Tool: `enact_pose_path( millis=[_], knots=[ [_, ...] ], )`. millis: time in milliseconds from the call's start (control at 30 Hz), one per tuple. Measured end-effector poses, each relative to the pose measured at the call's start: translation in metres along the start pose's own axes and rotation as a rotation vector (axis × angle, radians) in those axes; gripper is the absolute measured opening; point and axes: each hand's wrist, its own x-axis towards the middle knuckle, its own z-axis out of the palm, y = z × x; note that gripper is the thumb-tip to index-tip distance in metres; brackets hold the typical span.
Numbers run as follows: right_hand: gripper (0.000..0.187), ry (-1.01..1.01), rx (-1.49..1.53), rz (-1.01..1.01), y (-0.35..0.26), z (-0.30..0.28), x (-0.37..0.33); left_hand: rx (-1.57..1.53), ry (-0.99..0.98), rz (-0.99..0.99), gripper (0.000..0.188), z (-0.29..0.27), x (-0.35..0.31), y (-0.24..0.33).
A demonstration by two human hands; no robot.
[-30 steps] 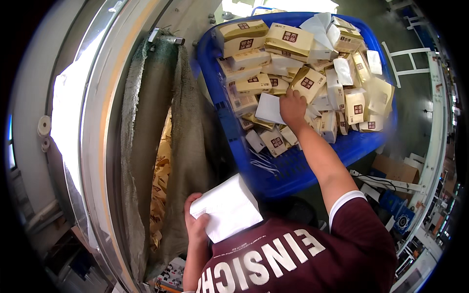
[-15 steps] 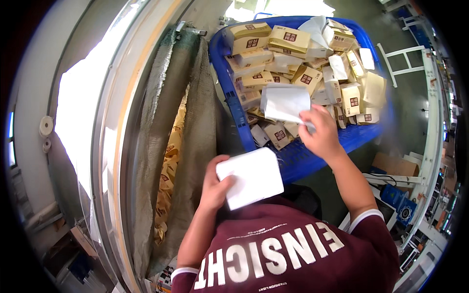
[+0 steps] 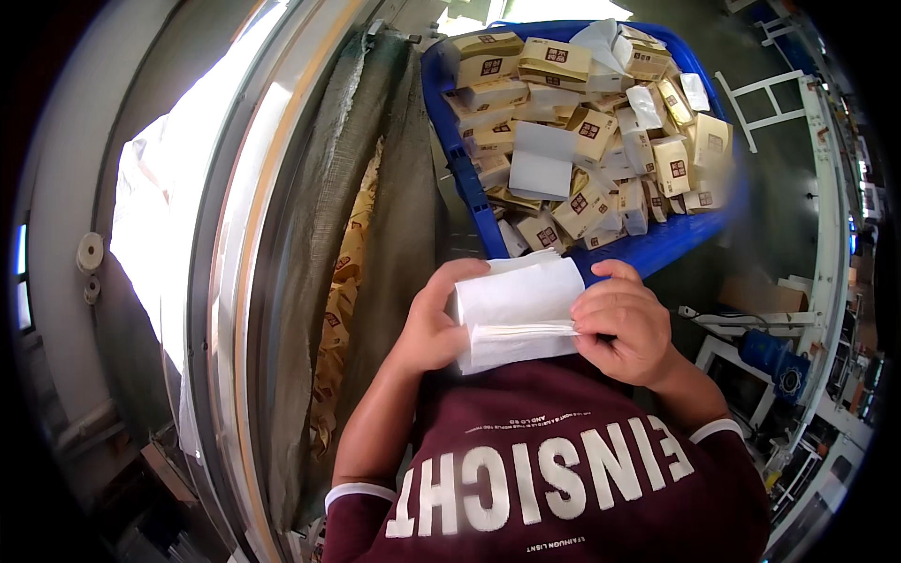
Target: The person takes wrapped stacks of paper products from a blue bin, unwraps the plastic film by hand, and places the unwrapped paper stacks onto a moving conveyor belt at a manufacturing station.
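Observation:
A stack of white folded tissues (image 3: 521,296) is held in front of my chest, with layers fanning apart along its near side. My left hand (image 3: 436,319) grips its left end, the thumb lying against the stack. My right hand (image 3: 624,321) is closed on the right end, fingers pinching the folded layers. Beyond them stands a blue plastic basket (image 3: 460,174) filled with cream and gold tissue packs (image 3: 582,211). On top of these packs lies a loose white-grey folded sheet (image 3: 542,161).
On the left, a grey woven sack (image 3: 324,188) hangs open beside a pale frame, with crumpled yellow wrappers (image 3: 347,253) inside. A white metal frame (image 3: 817,178), a cardboard box (image 3: 765,296) and a blue motor (image 3: 771,355) are on the right.
My right hand has let go of the white-grey sheet, left in the basket, and come back to the tissue stack. My left hand has turned the stack, which both hands now hold.

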Motion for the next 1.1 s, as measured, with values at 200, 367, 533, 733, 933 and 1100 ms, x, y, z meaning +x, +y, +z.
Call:
enact_pose_path(
  millis=[200,367,533,733,933,1100],
  knots=[
    [0.024,-0.136,0.182,0.262,0.012,0.015,0.010,0.431,-0.021,0.213,0.049,0.005,-0.021,0.033],
    [0.022,-0.194,0.536,0.559,0.020,0.023,-0.005,0.490,0.172,0.100,0.056,0.022,-0.037,0.046],
    [0.018,-0.090,0.510,0.205,0.000,0.002,-0.003,0.184,0.205,-0.008,0.056,0.011,-0.036,0.015],
    [0.016,-0.045,1.073,0.226,-0.036,-0.019,0.003,-0.253,0.227,-0.086,0.056,0.011,-0.029,0.010],
    [0.020,-0.058,0.413,0.100,-0.025,0.007,-0.010,-0.279,0.188,0.060,0.054,0.014,-0.034,0.003],
    [0.022,-0.063,0.391,0.496,-0.039,0.009,-0.025,-0.241,0.250,0.027,0.055,0.007,-0.041,0.002]
  ],
)
